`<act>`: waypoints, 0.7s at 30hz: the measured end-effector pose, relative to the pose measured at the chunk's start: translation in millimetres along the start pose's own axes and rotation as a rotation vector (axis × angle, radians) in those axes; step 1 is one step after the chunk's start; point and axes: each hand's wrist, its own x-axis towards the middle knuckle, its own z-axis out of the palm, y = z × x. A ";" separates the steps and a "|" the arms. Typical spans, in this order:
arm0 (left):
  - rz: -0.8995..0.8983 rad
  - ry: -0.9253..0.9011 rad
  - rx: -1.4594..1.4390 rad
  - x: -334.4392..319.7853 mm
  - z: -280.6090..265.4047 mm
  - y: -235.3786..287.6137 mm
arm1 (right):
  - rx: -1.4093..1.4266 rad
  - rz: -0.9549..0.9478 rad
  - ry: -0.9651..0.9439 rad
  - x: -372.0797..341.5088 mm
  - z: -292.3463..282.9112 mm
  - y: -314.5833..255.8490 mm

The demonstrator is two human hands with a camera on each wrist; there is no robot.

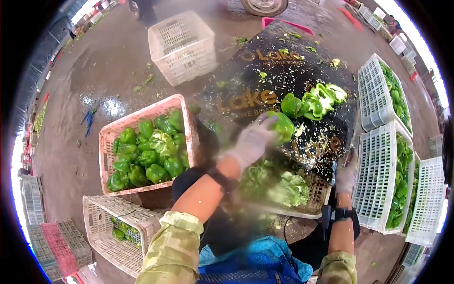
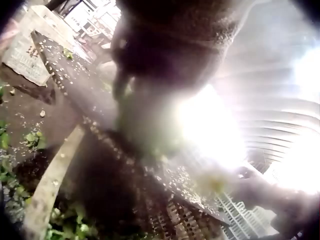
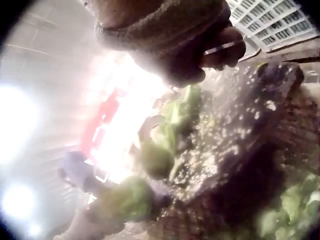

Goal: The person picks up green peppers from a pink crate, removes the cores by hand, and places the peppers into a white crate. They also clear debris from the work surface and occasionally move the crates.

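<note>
In the head view, right of centre, the left hand grips a plump, glossy green pepper above the dark, seed-strewn bench; the right hand is lower right, its hold unclear. Left wrist: the pepper blurs mid-frame. Right wrist: it looks round, lower left.

Head view high, fwd/down, wrist views close-up, board in all
</note>
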 end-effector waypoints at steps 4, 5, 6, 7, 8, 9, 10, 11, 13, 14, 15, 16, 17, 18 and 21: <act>0.016 -0.084 -0.020 -1.7 -6.1 11.0 | -0.253 0.082 -0.270 -11.0 1.3 -10.8; 0.005 -0.076 -0.052 -0.9 -5.0 9.3 | -0.224 0.133 -0.325 -12.3 0.6 -20.4; -0.018 -0.082 -0.090 -0.1 -0.8 3.9 | -0.265 0.032 -0.243 -16.8 8.0 -19.4; -0.045 -0.072 -0.199 2.8 0.0 0.8 | -0.359 -0.179 -0.113 -20.4 1.4 -41.0; -0.071 -0.059 -0.307 7.4 0.1 -2.4 | -0.279 -0.279 -0.067 -22.0 -6.9 -68.4; -0.096 -0.046 -0.414 10.3 0.7 -4.4 | -0.047 -0.348 -0.149 -22.2 -14.2 -101.1; -0.164 -0.034 -0.568 12.3 1.3 -5.5 | 0.177 -0.370 -0.311 -20.6 -16.2 -123.8; -0.232 -0.020 -0.720 14.5 1.4 -7.0 | 0.441 -0.349 -0.392 -20.7 -2.1 -137.6; -0.373 0.018 -1.022 16.3 2.8 -11.3 | 0.435 -0.349 -0.422 -16.7 23.0 -155.7; -0.397 0.031 -1.012 16.2 13.4 -15.8 | 0.364 -0.346 -0.431 -14.7 42.0 -153.9; -0.431 0.041 -1.101 15.5 18.6 -14.5 | 0.292 -0.345 -0.440 -13.6 57.2 -152.4; -0.466 0.051 -1.191 13.7 22.2 -10.7 | 0.286 -0.381 -0.474 -12.7 60.5 -156.4; -0.502 0.064 -1.282 13.5 26.1 -7.9 | 0.246 -0.422 -0.465 -13.9 60.3 -157.4; -0.579 0.038 -1.320 15.8 30.8 -6.2 | 0.203 -0.463 -0.460 -17.6 57.5 -156.2; -0.709 0.080 -1.333 20.6 29.4 3.5 | 0.221 -0.491 -0.466 -24.4 45.2 -158.6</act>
